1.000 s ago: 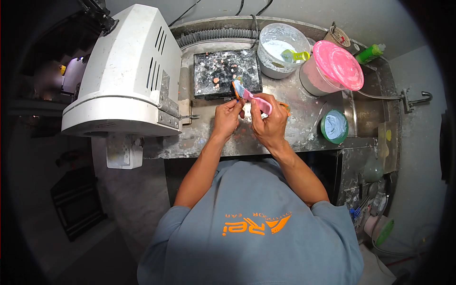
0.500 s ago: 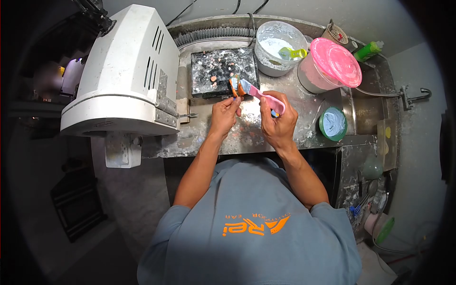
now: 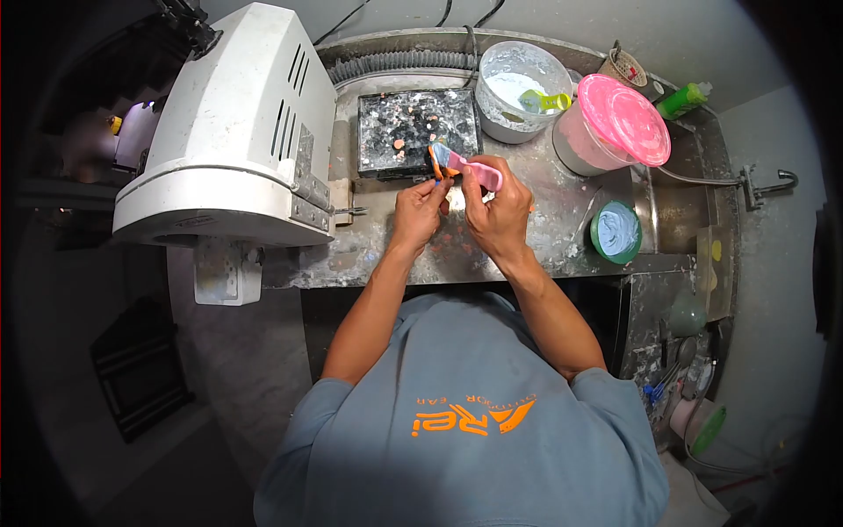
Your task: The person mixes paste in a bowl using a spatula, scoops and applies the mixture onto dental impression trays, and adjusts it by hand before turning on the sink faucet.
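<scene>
Near the front edge of a speckled black box, my left hand point(image 3: 416, 215) is closed, pinching a small curved orange piece that looks like a dental impression point(image 3: 435, 167). My right hand point(image 3: 502, 211) is wrapped round the pink handle of a spatula point(image 3: 486, 176). Its blade reaches left to the orange piece, and pale blue paste shows where they meet. The blade tip and paste are too small to separate clearly. To the right of my right hand, a green bowl point(image 3: 600, 249) holds pale blue paste point(image 3: 618, 228).
The black box point(image 3: 379, 132) carries crumbs and splatter. A bulky white machine point(image 3: 219, 114) stands left. Behind are a tub of white powder point(image 3: 509, 130) with a green scoop point(image 3: 546, 102), and a pink-lidded tub point(image 3: 625, 119). A sink point(image 3: 689, 206) and tap point(image 3: 773, 183) lie right.
My right hand has shifted left and its grip on the spatula has turned, with the pink handle lying flatter. The blade stays by the orange piece. My left hand has barely moved.
</scene>
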{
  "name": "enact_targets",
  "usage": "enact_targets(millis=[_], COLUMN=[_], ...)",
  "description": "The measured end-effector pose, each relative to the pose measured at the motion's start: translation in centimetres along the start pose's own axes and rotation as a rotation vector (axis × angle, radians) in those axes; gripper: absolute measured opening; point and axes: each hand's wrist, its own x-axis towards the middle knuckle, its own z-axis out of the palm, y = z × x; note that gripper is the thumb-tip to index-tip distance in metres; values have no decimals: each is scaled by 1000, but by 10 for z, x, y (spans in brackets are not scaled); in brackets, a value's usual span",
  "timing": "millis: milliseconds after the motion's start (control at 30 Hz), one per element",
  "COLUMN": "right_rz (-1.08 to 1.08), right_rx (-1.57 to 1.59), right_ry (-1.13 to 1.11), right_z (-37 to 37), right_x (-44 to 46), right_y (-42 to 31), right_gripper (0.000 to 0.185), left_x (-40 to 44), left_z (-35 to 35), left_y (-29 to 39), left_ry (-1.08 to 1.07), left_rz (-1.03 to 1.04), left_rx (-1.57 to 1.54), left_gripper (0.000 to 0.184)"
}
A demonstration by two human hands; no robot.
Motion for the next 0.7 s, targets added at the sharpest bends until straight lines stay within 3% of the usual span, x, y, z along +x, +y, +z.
enact_targets(millis=[367,400,500,700], right_rz=[-6,77,49,248], right_rx=[-38,-22,29,319], right_ry=[-70,-107,-41,112], right_z=[-25,-31,-39,-77], right_x=[-8,-7,-7,-6], right_y=[-9,-14,-12,-6], right_gripper=[13,12,10,12], left_x=[3,3,2,0], left_z=[-6,-5,-3,-2], left_y=[-8,-6,-2,1], left_ry=[-28,-29,-15,6], left_rz=[-3,-9,-25,-28], left_rx=[-20,-18,-10,-19], left_gripper=[23,23,24,25])
